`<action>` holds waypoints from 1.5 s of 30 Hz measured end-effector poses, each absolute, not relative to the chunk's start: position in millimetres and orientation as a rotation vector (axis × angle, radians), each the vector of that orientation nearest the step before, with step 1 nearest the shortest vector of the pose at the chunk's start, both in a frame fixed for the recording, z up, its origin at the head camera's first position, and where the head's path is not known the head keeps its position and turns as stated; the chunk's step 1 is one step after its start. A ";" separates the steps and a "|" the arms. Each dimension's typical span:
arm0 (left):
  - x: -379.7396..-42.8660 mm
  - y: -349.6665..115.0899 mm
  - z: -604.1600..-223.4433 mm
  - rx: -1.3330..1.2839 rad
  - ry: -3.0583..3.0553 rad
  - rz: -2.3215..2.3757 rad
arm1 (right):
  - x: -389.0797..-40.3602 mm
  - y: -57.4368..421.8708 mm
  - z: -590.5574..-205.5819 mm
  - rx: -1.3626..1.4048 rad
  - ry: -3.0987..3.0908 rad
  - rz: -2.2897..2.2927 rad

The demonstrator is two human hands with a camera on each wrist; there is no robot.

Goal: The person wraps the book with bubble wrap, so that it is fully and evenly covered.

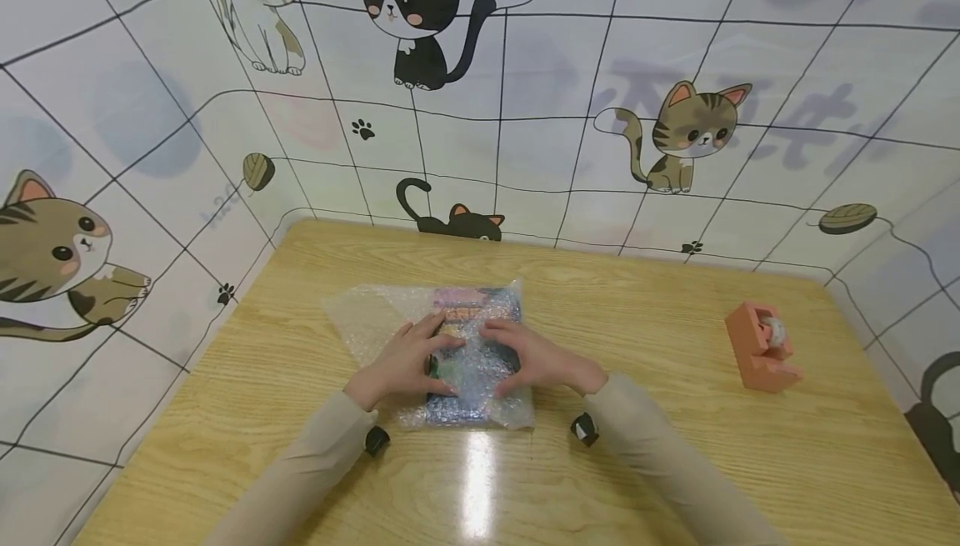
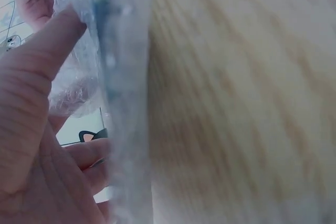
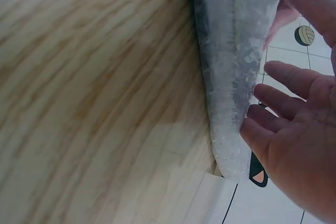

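Left hand (image 1: 408, 362) and right hand (image 1: 542, 358): spread fingers touch the multicoloured rectangular package (image 1: 468, 371) in clear plastic bubble wrap (image 1: 517, 404) beneath them; uneven pressure could let the projecting flap (image 1: 360, 311) left of the fingers lift.

Cat-print walls (image 1: 555, 71) around a wooden table (image 1: 630, 304) suggest a small work booth.

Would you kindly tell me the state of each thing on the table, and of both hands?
Left grip: fingers spread, touching the wrap.
Right grip: fingers spread and slightly bent, touching the wrap.
Wrap: over the printed item, with part extending past its left side.
Printed item: flat, covered by the clear wrap.
Dispenser: upright, loaded.
Tape: seated in the dispenser.
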State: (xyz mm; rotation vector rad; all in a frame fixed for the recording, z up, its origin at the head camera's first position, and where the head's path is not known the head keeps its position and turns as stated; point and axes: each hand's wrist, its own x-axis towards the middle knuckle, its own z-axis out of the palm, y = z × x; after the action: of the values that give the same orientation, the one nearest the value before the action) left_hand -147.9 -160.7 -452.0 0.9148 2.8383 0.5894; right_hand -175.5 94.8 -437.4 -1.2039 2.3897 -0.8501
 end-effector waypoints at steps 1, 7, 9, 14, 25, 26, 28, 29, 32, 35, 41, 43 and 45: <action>-148.1 -161.1 -452.4 0.910 2.833 0.593 | -175.4 94.6 -437.7 -1.203 2.392 -0.847; -149.5 -164.6 -452.6 0.914 2.798 0.626 | -174.7 92.3 -438.4 -1.188 2.405 -0.820; -149.3 -167.1 -452.2 0.931 2.798 0.625 | -174.6 92.0 -438.7 -1.180 2.404 -0.815; -144.0 -180.2 -447.4 0.945 2.840 0.693 | -174.6 92.1 -439.8 -1.157 2.400 -0.814; -135.3 -235.0 -446.2 0.177 3.351 0.897 | -174.7 94.0 -440.1 -1.144 2.397 -0.813; -134.2 -239.2 -445.9 0.071 3.340 0.914 | -174.8 94.2 -440.1 -1.146 2.397 -0.814; -132.1 -246.8 -444.5 -0.097 3.295 0.939 | -174.9 94.7 -440.1 -1.150 2.396 -0.817; -131.2 -250.0 -443.7 -0.155 3.272 0.941 | -175.1 94.8 -440.1 -1.150 2.394 -0.820; -130.4 -257.3 -443.4 -0.241 3.217 0.970 | -175.3 95.3 -440.1 -1.157 2.394 -0.821; -131.2 -259.9 -445.1 -0.234 3.202 1.011 | -175.3 95.0 -440.2 -1.154 2.392 -0.822; -135.8 -254.2 -449.2 -0.247 3.215 1.192 | -173.9 94.7 -439.0 -1.135 2.386 -0.824; -137.4 -251.1 -448.6 -0.282 3.166 1.293 | -173.6 94.7 -439.0 -1.128 2.384 -0.825; -139.4 -247.7 -447.8 -0.330 3.069 1.392 | -173.7 94.7 -439.4 -1.124 2.382 -0.825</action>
State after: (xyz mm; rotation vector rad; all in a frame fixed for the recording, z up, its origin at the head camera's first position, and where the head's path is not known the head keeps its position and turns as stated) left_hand -139.4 -247.7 -447.8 -0.3296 3.0685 1.3916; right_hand -173.7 94.7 -439.4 -1.1236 2.3818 -0.8250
